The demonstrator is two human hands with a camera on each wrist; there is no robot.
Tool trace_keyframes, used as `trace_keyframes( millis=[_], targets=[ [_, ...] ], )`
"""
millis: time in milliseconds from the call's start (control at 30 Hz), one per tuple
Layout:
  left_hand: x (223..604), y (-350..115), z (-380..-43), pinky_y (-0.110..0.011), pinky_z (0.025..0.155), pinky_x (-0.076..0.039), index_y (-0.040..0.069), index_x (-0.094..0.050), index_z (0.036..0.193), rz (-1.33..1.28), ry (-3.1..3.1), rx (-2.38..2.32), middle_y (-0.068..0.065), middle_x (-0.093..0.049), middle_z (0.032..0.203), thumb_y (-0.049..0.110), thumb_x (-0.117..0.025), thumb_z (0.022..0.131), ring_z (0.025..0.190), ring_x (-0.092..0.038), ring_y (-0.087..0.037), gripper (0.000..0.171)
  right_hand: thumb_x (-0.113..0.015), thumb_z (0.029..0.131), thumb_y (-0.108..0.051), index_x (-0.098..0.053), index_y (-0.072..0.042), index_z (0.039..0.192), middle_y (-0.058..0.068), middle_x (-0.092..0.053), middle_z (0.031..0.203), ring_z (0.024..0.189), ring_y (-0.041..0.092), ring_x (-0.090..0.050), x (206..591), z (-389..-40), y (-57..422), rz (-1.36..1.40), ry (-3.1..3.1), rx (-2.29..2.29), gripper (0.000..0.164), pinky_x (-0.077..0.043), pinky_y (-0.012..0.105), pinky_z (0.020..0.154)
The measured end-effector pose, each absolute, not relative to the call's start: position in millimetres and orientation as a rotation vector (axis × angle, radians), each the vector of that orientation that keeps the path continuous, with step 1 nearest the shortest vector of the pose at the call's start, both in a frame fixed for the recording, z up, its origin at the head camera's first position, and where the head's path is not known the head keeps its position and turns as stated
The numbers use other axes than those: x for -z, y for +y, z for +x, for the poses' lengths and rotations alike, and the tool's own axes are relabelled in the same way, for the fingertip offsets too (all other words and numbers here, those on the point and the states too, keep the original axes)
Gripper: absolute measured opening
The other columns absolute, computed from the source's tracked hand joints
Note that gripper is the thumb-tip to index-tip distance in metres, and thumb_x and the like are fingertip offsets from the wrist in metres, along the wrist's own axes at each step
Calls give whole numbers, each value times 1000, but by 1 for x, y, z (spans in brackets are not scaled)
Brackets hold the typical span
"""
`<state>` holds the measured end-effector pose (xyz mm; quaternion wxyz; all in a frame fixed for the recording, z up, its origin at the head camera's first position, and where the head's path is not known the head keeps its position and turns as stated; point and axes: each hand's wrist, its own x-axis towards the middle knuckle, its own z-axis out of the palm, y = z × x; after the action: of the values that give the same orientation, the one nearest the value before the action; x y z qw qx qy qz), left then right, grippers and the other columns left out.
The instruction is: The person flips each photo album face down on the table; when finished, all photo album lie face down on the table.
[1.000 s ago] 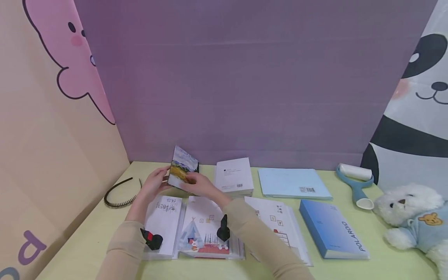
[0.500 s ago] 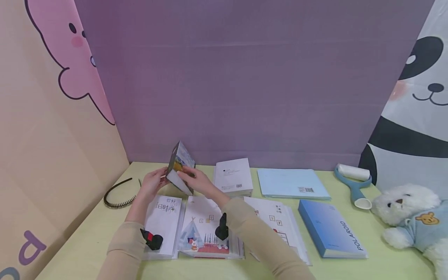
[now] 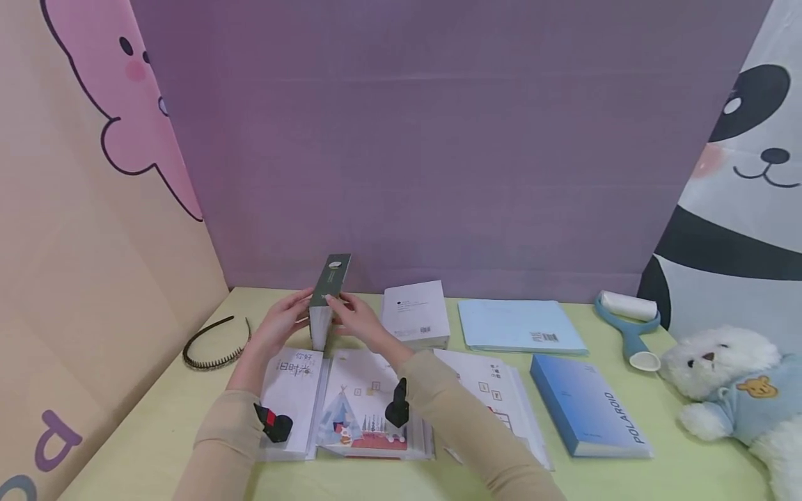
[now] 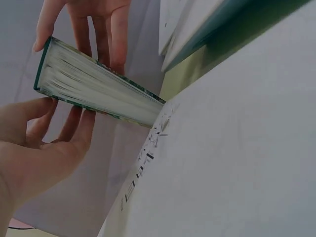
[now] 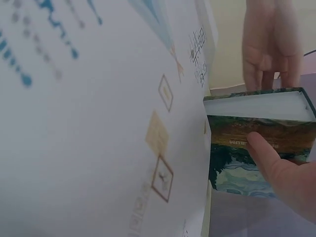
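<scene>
In the head view a thick photo album (image 3: 328, 282) stands on edge between my hands, its dark green spine tilted toward me. Its landscape-painted cover, with the word ALBUM, shows in the right wrist view. My left hand (image 3: 285, 321) holds the album's left side, fingertips against that cover. From the right, my right hand (image 3: 360, 323) holds it, thumb near the spine and fingers along the cover. White page edges (image 4: 94, 86) face the left wrist camera. Whether the album's lower end touches the table is hidden.
On the yellow-green table (image 3: 144, 410) lie several white albums, the tent-picture one (image 3: 363, 410) in front. A white box-like book (image 3: 416, 313), light blue folder (image 3: 520, 325), blue POLAROID album (image 3: 589, 407), lint roller (image 3: 629, 327), plush bear (image 3: 733, 383) and headband (image 3: 213, 348) surround them.
The photo album has turned between my hands, from its painted cover facing the head camera to its green spine. My right hand has shifted its hold to the right side.
</scene>
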<state>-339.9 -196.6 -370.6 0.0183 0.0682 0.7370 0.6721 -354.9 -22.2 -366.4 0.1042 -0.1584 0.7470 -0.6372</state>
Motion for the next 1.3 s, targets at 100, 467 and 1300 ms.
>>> trace_keyframes(
  millis=[100,467,1300],
  targets=[
    [372,-197,-339,-48,111,-31,-2,-26,146,251,2281,-2025,-25,-31,147,18,-34,103,136,-32,-38,47,-50,96,-41,-39,-5,142,17,-48,138,117,31,-56,366,-355,-20,-455,2246,1855,60,-47,44,97],
    [377,-193,-338,-56,110,-27,-2,-27,145,316,2287,-1869,-26,-26,150,20,-35,103,139,-24,-41,48,-62,91,-26,-38,2,139,22,-50,130,111,32,-59,367,-357,-10,-380,2211,2010,61,-52,41,91],
    [390,-190,-337,-51,103,-39,-7,-45,134,295,2581,-1558,-28,-48,133,4,-48,95,122,-45,-39,41,-67,86,-29,-42,6,136,22,-48,136,125,34,-47,388,-356,-3,-206,2493,1745,66,-43,44,101]
  ],
)
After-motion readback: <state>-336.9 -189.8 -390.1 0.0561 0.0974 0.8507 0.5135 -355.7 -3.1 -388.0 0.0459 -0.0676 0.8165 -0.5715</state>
